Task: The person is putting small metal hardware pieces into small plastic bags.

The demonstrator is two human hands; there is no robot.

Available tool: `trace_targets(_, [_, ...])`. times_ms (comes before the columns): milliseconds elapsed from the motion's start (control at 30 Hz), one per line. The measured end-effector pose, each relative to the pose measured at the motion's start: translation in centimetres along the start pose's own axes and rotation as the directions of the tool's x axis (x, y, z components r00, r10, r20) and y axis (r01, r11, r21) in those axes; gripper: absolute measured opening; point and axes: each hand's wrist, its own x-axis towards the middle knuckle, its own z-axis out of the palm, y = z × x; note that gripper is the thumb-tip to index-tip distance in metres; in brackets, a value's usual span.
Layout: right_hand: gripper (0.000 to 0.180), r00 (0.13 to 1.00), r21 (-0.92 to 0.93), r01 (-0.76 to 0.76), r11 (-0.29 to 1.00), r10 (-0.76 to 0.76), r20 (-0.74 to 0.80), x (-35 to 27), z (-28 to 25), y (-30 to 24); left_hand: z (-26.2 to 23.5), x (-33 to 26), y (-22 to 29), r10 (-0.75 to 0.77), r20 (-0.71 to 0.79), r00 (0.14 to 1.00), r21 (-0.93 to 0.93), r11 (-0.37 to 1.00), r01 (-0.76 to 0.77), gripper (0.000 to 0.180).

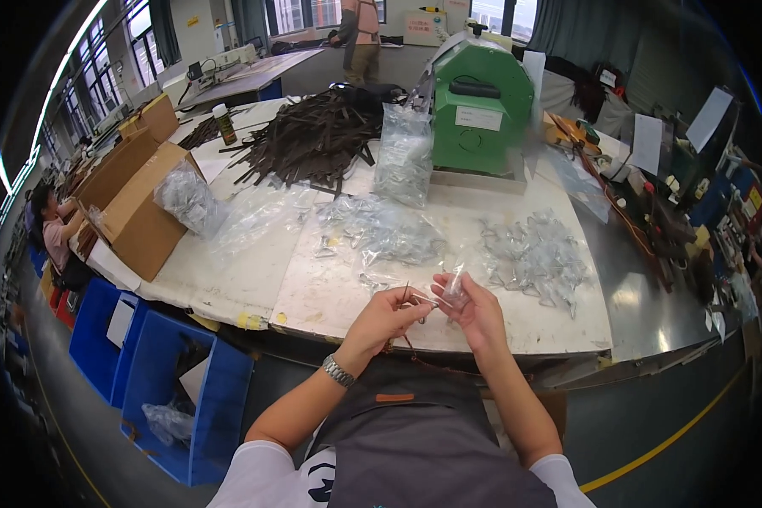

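Note:
My left hand (383,322), with a metal watch on its wrist, is closed in a pinch at the table's front edge. A thin brown strip shows at its fingertips, and a dark reddish cord hangs below them. Close beside it, my right hand (477,313) has its fingers curled around a clear plastic piece (455,292), perhaps a small bag. Between both hands a small shiny, pale bar shows; its kind is too small to tell. Just beyond lie a pile of clear-wrapped metal pieces (381,230) and, to the right, a pile of shiny angular metal pieces (540,258).
On the white table (254,275) stand a green machine (481,110), a heap of dark brown strips (313,135), a clear bag (402,161) and an open cardboard box (148,224). Blue bins (220,423) stand at lower left. Two other people are farther off.

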Motion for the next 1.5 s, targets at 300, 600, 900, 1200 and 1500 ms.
trace_targets(300, [0.045, 0.998, 0.092, -0.043, 0.995, 0.047, -0.043, -0.4, 0.8, 1.5, 2.3, 0.1, 0.0, 0.305, -0.208, 0.929, 0.077, 0.952, -0.296, 0.013])
trace_targets(600, [0.046, 0.999, 0.138, -0.054, 0.989, 0.054, 0.006, -1.3, 1.9, 1.7, 2.1, 0.3, -1.5, 0.358, -0.409, 0.840, 0.051, 0.927, -0.371, 0.011])
trace_targets(900, [0.040, 0.997, 0.089, 0.066, 0.994, -0.070, 0.034, -1.5, 2.0, 3.7, 2.6, 0.9, -2.6, 0.363, -0.243, 0.899, 0.400, 0.882, -0.248, 0.011])
trace_targets(1200, [0.031, 0.984, -0.046, -0.034, 0.998, 0.042, 0.175, -1.8, 0.4, 0.6, -1.8, 1.2, 1.4, 0.244, -0.088, 0.966, 0.257, 0.942, -0.214, 0.019])
trace_targets(1500, [0.030, 0.793, -0.233, -0.356, 0.905, 0.425, 0.436, -2.8, 0.9, -1.9, -0.5, 0.6, 1.8, 0.085, 0.178, 0.980, 0.166, 0.979, -0.115, 0.018])
